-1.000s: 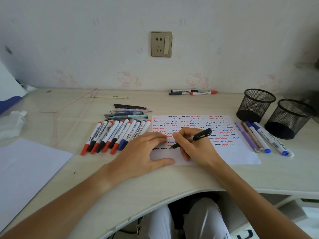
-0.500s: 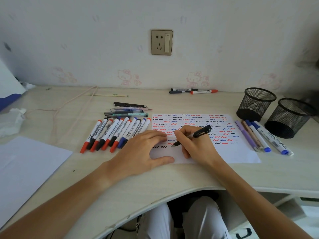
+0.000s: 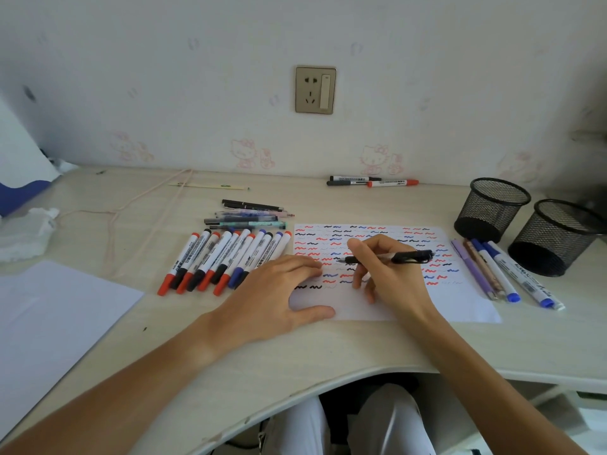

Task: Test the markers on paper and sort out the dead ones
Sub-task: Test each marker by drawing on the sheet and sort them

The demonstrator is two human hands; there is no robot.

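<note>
lifting black pen (image 3: 391,257) off paper (image 3: 466,303) now

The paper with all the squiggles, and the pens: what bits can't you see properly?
- Head view: the test paper is partly covered by the left hand and right hand, so some squiggles are hidden.
- The black pen: its middle is hidden inside the right hand's grip.
- The marker row: label print is too small to read.
- The mesh cups: insides too dark to tell the contents.
</note>
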